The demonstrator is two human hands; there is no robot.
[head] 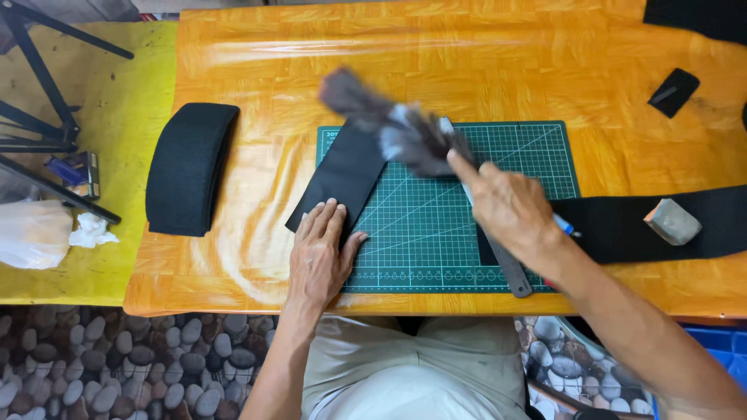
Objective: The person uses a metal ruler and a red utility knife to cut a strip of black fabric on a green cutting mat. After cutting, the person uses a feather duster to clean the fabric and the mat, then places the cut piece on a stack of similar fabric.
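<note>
Head view: left hand (317,253) flat, fingers spread, pressing black fabric strip (342,175) at left edge of green cutting mat (467,218), frame centre. Right hand (510,206) fingers closed on blurred feather duster (389,124) over strip. Black foam pad (189,167) left on orange worktop (272,70).

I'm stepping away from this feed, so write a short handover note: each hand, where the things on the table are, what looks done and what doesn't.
Left hand: flat, pressing the near end of the black strip lying across the green cutting mat.
Right hand: closed on a grey brush, blurred above the strip and mat.
Metal ruler on the mat under the right hand.
Stacked black pieces left of the mat; long black band and grey block to the right.
Done: strip laid on the mat.
Left: no cut visible in the strip.
</note>
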